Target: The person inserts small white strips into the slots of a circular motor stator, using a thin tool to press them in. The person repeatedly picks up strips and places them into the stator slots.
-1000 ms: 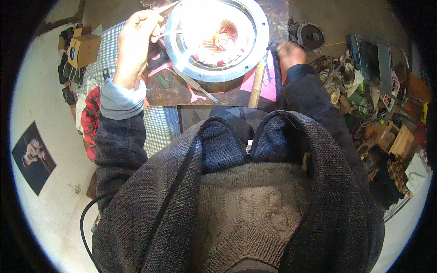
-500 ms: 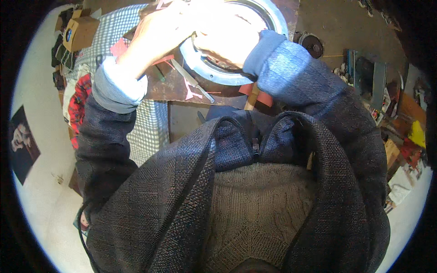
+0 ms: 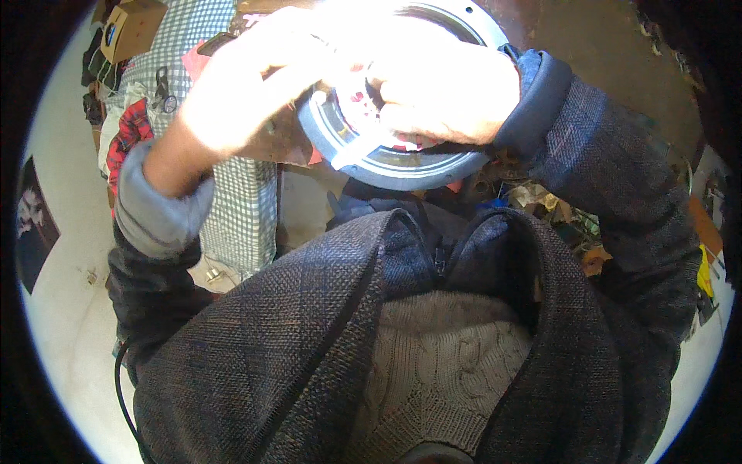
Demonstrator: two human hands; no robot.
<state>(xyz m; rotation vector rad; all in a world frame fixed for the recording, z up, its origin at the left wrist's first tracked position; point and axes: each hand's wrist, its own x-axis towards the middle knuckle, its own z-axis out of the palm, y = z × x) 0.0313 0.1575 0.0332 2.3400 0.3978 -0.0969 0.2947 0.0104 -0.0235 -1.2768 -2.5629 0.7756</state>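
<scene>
A round grey metal ring frame, much like a loudspeaker frame (image 3: 394,175), lies tilted under both hands at the top of the view. Glare washes out much of its inside. My left hand (image 3: 239,85) is at its left side, fingers and thumb drawn together near the middle; what they pinch is lost in the light. Over the ring's right part, my right hand (image 3: 456,93) is closed with fingers curled inward; its grip is hidden by glare. A pale flat strip (image 3: 360,148) juts across the near rim below my right hand's fingers. Reddish bits (image 3: 358,98) show inside the ring.
A checked cloth (image 3: 246,209) hangs at the left, with a cardboard box (image 3: 131,31), a red plaid cloth (image 3: 130,135) and dark eyeglasses-like object (image 3: 164,91) nearby. Mixed scraps (image 3: 553,205) lie on the floor right of the ring. A yellow item (image 3: 705,271) is at far right.
The ring has come nearer to me and is tilted. My right hand has moved right and nearer; my left hand has come slightly nearer. The knife seen earlier on the table no longer shows there.
</scene>
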